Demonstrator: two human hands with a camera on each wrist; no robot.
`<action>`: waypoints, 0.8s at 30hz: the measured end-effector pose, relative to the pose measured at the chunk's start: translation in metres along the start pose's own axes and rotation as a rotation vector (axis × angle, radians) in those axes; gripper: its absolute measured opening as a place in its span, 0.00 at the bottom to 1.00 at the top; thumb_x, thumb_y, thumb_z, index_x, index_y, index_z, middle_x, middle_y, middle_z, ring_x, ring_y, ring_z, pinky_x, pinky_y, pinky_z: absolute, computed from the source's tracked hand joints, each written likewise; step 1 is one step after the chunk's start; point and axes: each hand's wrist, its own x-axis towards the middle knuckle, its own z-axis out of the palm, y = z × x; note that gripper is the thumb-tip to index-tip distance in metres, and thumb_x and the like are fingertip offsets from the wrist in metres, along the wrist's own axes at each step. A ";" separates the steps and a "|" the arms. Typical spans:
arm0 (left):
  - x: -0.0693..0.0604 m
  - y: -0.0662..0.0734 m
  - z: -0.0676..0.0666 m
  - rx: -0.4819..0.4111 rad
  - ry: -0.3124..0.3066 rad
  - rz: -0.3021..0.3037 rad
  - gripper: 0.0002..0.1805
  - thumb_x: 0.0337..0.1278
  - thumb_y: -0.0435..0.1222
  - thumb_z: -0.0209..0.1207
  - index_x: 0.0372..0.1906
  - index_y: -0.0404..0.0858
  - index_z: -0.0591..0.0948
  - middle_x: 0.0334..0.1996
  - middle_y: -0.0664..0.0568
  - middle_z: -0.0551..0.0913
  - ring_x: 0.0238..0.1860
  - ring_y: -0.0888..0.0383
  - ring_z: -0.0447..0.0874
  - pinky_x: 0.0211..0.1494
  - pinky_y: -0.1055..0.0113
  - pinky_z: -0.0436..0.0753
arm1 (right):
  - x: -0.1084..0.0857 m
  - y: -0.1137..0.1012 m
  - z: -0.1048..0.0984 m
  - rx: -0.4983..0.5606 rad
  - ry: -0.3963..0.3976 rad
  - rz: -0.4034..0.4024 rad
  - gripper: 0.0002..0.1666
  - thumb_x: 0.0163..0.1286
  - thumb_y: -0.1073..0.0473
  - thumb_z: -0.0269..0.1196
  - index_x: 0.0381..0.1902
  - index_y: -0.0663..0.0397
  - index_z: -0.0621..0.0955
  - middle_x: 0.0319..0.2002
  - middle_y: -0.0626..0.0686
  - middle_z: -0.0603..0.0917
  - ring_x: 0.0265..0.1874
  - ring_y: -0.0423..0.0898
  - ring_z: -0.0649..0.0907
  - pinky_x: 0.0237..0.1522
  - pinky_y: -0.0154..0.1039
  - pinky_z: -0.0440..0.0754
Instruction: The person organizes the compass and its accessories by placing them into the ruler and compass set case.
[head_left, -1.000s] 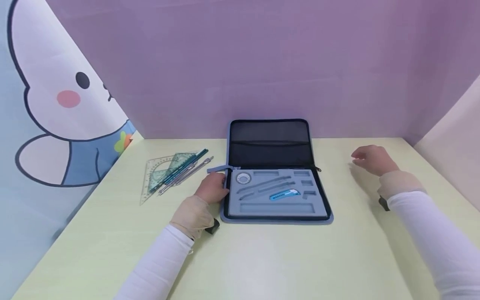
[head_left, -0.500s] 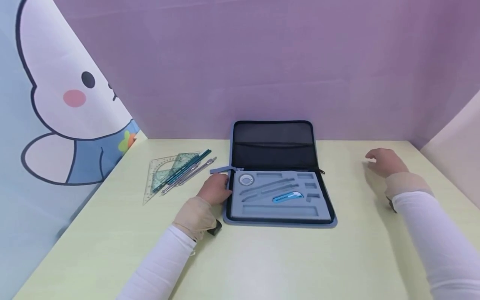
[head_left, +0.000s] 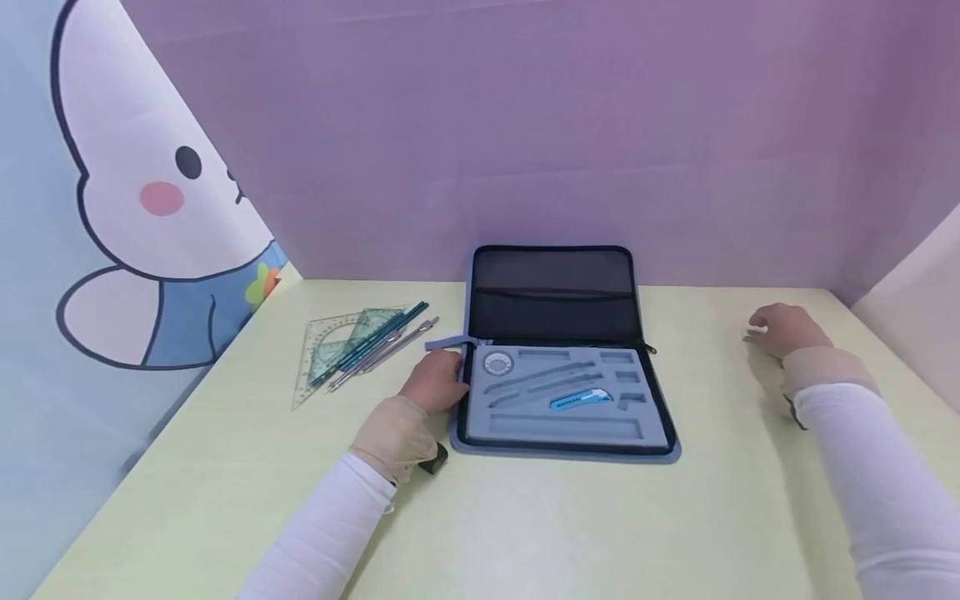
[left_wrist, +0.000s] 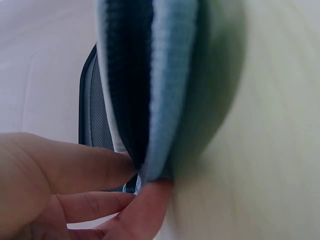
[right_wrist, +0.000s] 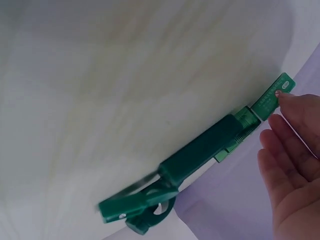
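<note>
The zippered case [head_left: 570, 454] stands unfolded, its grey foam tray [head_left: 566, 412] holding a blue utility knife [head_left: 581, 400] and a round white-rimmed disc [head_left: 497, 362]. My left hand [head_left: 433, 381] grips the case's left edge; the left wrist view has thumb and fingers pinching its blue fabric rim [left_wrist: 170, 90]. Far right, my right hand [head_left: 791, 331] pinches a green eraser [right_wrist: 274, 96] with printed lettering. Lined up beyond it in the right wrist view are a ridged clear-green sharpener [right_wrist: 240, 132], a dark green block [right_wrist: 200, 150] and a green hinged piece [right_wrist: 137, 205], partly blurred.
Left of the case lie transparent green set squares [head_left: 318, 333] under several green pencils [head_left: 375, 342] and silver compasses [head_left: 405, 343]. A strap [head_left: 450, 342] sticks out at the case's hinge. The purple backdrop [head_left: 555, 142] rises behind the table's far edge.
My right hand has moved farther right, and something white and green now shows at its fingertips. My left hand keeps its grip on the case; the view has shifted slightly.
</note>
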 end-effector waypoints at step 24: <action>0.001 -0.002 0.001 -0.001 -0.005 -0.008 0.04 0.49 0.29 0.60 0.25 0.33 0.77 0.20 0.49 0.76 0.24 0.54 0.75 0.33 0.64 0.76 | -0.005 -0.002 -0.002 0.033 -0.023 -0.022 0.15 0.59 0.72 0.55 0.45 0.74 0.76 0.48 0.75 0.76 0.50 0.75 0.72 0.54 0.66 0.65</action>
